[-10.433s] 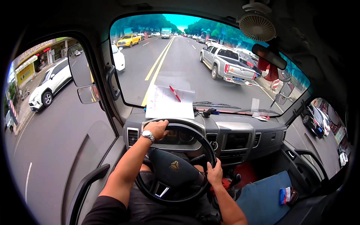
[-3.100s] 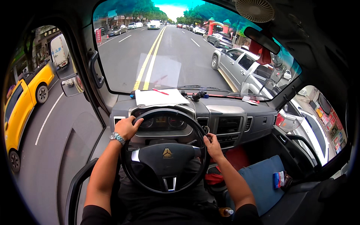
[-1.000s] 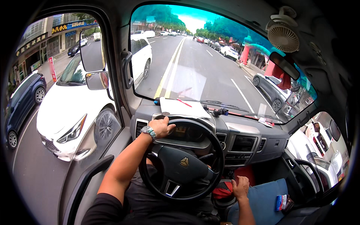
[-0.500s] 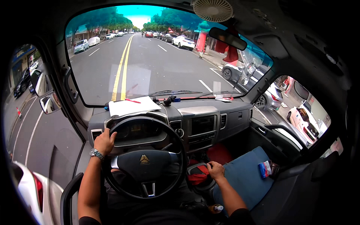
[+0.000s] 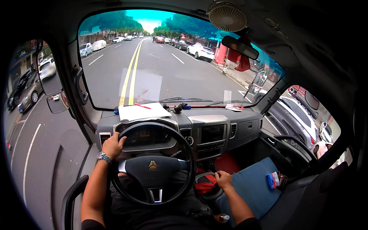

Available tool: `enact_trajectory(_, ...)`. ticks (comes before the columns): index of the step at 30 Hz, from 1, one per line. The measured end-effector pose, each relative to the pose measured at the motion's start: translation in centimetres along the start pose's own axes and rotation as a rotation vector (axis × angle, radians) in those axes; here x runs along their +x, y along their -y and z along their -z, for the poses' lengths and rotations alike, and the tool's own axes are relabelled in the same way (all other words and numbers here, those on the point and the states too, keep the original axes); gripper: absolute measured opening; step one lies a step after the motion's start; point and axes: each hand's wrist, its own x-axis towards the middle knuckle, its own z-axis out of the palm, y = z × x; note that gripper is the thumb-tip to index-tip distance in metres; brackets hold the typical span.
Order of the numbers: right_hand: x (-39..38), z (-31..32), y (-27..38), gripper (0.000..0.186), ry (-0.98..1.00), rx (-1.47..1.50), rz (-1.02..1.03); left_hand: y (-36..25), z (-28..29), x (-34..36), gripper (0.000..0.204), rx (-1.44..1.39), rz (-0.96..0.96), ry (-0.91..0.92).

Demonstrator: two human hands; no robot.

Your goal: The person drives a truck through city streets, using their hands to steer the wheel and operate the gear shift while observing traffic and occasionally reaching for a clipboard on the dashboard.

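Steering a truck cab down a broad city road, I have my left hand [image 5: 113,145] curled around the upper left of the steering wheel [image 5: 153,168], fingers wrapped over the rim, a wristwatch [image 5: 104,157] showing just below. My right hand [image 5: 223,179] sits low beside the seat, closed over the top of the gear lever, whose knob I cannot see under the palm; a red cloth [image 5: 205,184] lies bunched against it. The wheel looks close to level, its centre badge upright, so I judge the cab is running straight along its lane beside the double yellow line [image 5: 132,73].

As for progress: the vehicle looks under way on open road, with the lane ahead free for a good stretch and parked cars well apart on both sides. With one hand on the lever, a gear change seems to be in hand, though I cannot tell whether it is finished. A sheet of paper [image 5: 142,111] with a red pen rests on the dashboard [image 5: 214,122], and a blue seat cushion [image 5: 253,188] lies to the right.
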Motion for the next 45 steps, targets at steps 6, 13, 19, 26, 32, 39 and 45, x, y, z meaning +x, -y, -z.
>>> enact_trajectory(6, -0.7, 0.3, -0.8, 0.023, -0.041, 0.046, 0.102, -1.1, 0.8, 0.2, 0.053, 0.005, 0.011, 0.058)
enact_trajectory(13, -0.8, 0.0, -0.8, 0.019, -0.071, 0.033, 0.213, -1.0, 1.2, 0.1, 0.053, -0.008, 0.001, 0.039)
enact_trajectory(19, -1.0, -0.1, -0.7, 0.017, -0.072, 0.039, 0.193, -1.2, 1.1, 0.6, 0.053, 0.015, -0.012, 0.065)
enact_trajectory(26, -0.6, -0.2, -0.9, 0.02, -0.057, 0.026, 0.191, -2.3, 0.8, 2.1, 0.053, 0.079, -0.069, 0.097)
enact_trajectory(32, -0.8, -0.3, -1.4, 0.022, -0.049, 0.004, 0.166, -3.0, 0.1, 3.9, 0.054, 0.115, -0.135, 0.1)
enact_trajectory(39, -0.7, -0.9, -0.9, 0.021, -0.068, 0.025, 0.136, -2.9, 0.3, 3.6, 0.048, 0.092, -0.137, 0.074)
enact_trajectory(45, -1.1, -1.0, -2.0, 0.02, -0.061, 0.034, 0.171, -3.3, 0.5, 3.6, 0.049, 0.088, -0.142, 0.073)
